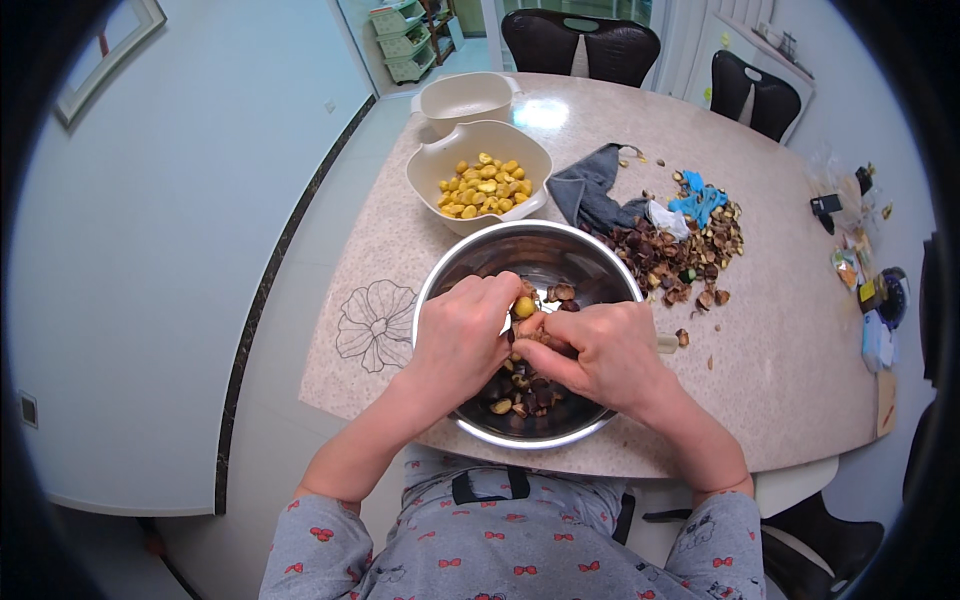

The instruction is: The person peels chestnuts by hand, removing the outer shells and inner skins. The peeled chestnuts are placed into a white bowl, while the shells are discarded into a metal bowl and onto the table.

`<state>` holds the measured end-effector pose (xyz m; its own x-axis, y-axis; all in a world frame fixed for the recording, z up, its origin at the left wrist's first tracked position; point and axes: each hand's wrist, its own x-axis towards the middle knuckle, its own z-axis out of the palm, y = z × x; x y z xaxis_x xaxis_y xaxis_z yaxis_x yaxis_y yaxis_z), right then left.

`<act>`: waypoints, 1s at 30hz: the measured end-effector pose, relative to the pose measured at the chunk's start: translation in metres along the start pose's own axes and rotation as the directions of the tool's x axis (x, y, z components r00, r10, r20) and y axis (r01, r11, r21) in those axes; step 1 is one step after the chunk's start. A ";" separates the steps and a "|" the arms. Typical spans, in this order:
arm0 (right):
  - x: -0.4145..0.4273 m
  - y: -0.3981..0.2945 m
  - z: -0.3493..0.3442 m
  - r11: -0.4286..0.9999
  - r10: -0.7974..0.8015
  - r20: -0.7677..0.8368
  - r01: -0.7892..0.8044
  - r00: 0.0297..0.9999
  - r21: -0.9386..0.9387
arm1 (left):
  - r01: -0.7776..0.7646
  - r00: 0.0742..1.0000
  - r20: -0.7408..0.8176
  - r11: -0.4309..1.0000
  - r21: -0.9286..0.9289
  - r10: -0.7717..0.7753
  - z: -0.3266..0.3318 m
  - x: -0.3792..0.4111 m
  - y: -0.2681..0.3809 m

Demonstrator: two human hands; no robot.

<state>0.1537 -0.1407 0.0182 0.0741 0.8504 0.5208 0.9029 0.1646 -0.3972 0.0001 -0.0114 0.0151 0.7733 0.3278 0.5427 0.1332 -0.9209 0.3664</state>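
Note:
Over a stainless steel bowl (480, 442), my left hand (469, 319) and my right hand (611, 349) meet with bent fingers. Between them is a chestnut (524, 307), its yellow kernel showing against pieces of brown shell. The fingers of both hands pinch it and its shell; the exact grip is partly hidden behind the thumbs and knuckles. Dark chestnut shells (540, 397) and several nuts lie in the bottom of the bowl. Just beyond it stands a cream plastic basin (427, 172) with peeled yellow chestnuts (484, 187) inside.
Right of the basin, a grey cloth (596, 187) touches a pile of chestnut shells (675, 259). Blue gloves (699, 199) and a white tissue (667, 220) rest on that pile. A light handle (667, 343) pokes out beside my right hand. Another cream basin (469, 105) stands farther back.

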 end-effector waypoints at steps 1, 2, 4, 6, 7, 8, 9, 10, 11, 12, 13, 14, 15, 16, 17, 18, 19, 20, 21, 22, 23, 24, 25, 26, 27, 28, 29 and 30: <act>-0.001 -0.002 -0.002 1.000 -0.013 0.014 0.012 1.000 0.018 | 0.014 1.000 0.001 1.000 -0.005 -0.014 0.002 0.001 -0.002; -0.002 -0.005 -0.004 0.999 -0.025 0.028 0.024 0.999 0.035 | 0.027 1.000 0.003 1.000 -0.010 -0.027 0.005 0.001 -0.006; -0.004 -0.014 -0.009 0.996 -0.065 0.065 0.061 0.996 0.060 | 0.041 0.998 0.045 0.999 0.026 -0.042 0.004 0.004 -0.010; -0.005 -0.017 -0.013 0.995 -0.061 0.049 0.057 0.997 0.084 | 0.236 0.968 0.135 0.945 -0.228 -0.210 0.005 0.001 -0.011; -0.003 -0.015 -0.016 0.999 -0.015 0.035 0.014 0.999 0.043 | 0.333 0.940 0.197 0.879 -0.341 -0.280 0.006 0.000 -0.011; 0.000 -0.013 -0.020 1.000 0.029 0.020 -0.029 0.999 0.003 | 0.396 0.914 0.267 0.809 -0.434 -0.304 0.006 -0.002 -0.013; 0.002 -0.010 -0.023 0.997 0.073 0.001 -0.073 0.997 -0.038 | 0.413 0.909 0.281 0.756 -0.509 -0.307 0.005 -0.001 -0.014; 0.002 -0.004 -0.022 0.990 0.116 0.003 -0.115 0.993 -0.085 | 0.427 0.904 0.294 0.695 -0.578 -0.310 0.004 -0.001 -0.014; 0.002 0.001 -0.023 0.980 0.139 0.020 -0.134 0.990 -0.150 | 0.439 0.899 0.308 0.629 -0.641 -0.313 0.004 -0.002 -0.013; 0.003 0.004 -0.024 0.965 0.164 0.036 -0.153 0.986 -0.214 | 0.454 0.890 0.334 0.538 -0.711 -0.309 0.001 0.000 -0.009; 0.003 0.007 -0.024 0.945 0.190 0.050 -0.169 0.980 -0.278 | 0.483 0.874 0.373 0.477 -0.734 -0.310 0.000 0.000 -0.010; 0.004 0.007 -0.025 0.948 0.219 0.060 -0.198 0.974 -0.250 | 0.511 0.857 0.412 0.414 -0.753 -0.309 -0.004 0.000 -0.013; 0.005 0.008 -0.024 0.942 0.219 0.029 -0.204 0.975 -0.265 | 0.537 0.840 0.449 0.349 -0.768 -0.304 -0.006 -0.001 -0.015; 0.005 0.010 -0.021 0.937 0.218 -0.002 -0.210 0.976 -0.280 | 0.535 0.838 0.464 0.273 -0.799 -0.285 -0.005 -0.003 -0.019; 0.005 0.010 -0.019 0.931 0.217 -0.033 -0.217 0.976 -0.295 | 0.535 0.836 0.459 0.259 -0.804 -0.302 -0.007 -0.004 -0.017; 0.005 0.010 -0.019 0.935 0.198 -0.048 -0.203 0.979 -0.292 | 0.534 0.832 0.454 0.243 -0.810 -0.318 -0.010 -0.003 -0.013; 0.006 0.010 -0.020 0.938 0.178 -0.063 -0.189 0.982 -0.289 | 0.533 0.829 0.449 0.227 -0.815 -0.333 -0.012 -0.003 -0.011; 0.006 0.010 -0.020 0.942 0.159 -0.078 -0.175 0.984 -0.287 | 0.538 0.828 0.461 0.216 -0.815 -0.320 -0.013 -0.003 -0.011; 0.007 0.010 -0.020 0.957 0.125 -0.092 -0.144 0.988 -0.250 | 0.542 0.827 0.472 0.205 -0.815 -0.306 -0.014 -0.003 -0.011; 0.007 0.010 -0.019 0.971 0.091 -0.107 -0.113 0.990 -0.213 | 0.546 0.825 0.484 0.194 -0.815 -0.291 -0.015 -0.004 -0.011; 0.007 0.010 -0.018 0.981 0.059 -0.123 -0.080 0.991 -0.177 | 0.554 0.823 0.491 0.208 -0.806 -0.287 -0.015 -0.005 -0.011; 0.007 0.011 -0.017 0.985 0.036 -0.116 -0.054 0.993 -0.163 | 0.561 0.819 0.498 0.222 -0.797 -0.284 -0.014 -0.006 -0.011; 0.007 0.011 -0.016 0.989 0.013 -0.110 -0.029 0.994 -0.148 | 0.569 0.816 0.505 0.235 -0.788 -0.281 -0.014 -0.007 -0.011; 0.007 0.011 -0.016 0.991 -0.010 -0.104 -0.004 0.995 -0.134 | 0.576 0.813 0.513 0.246 -0.780 -0.276 -0.013 -0.008 -0.011; 0.008 0.011 -0.015 0.990 -0.024 -0.097 0.010 0.995 -0.140 | 0.582 0.810 0.520 0.257 -0.772 -0.272 -0.014 -0.008 -0.010; 0.008 0.011 -0.015 0.989 -0.038 -0.090 0.025 0.995 -0.145 | 0.588 0.807 0.527 0.268 -0.763 -0.268 -0.014 -0.009 -0.010; 0.008 0.010 -0.015 0.988 -0.052 -0.083 0.039 0.995 -0.151 | 0.594 0.803 0.530 0.291 -0.750 -0.273 -0.014 -0.009 -0.009; 0.008 0.011 -0.014 0.986 -0.057 -0.077 0.045 0.995 -0.159 | 0.600 0.800 0.533 0.314 -0.736 -0.276 -0.014 -0.010 -0.009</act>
<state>0.1700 -0.1389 0.0291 0.0547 0.7984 0.5997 0.9610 0.1209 -0.2487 -0.0174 -0.0030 0.0174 0.9121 0.4039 -0.0703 0.0491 0.0626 0.9968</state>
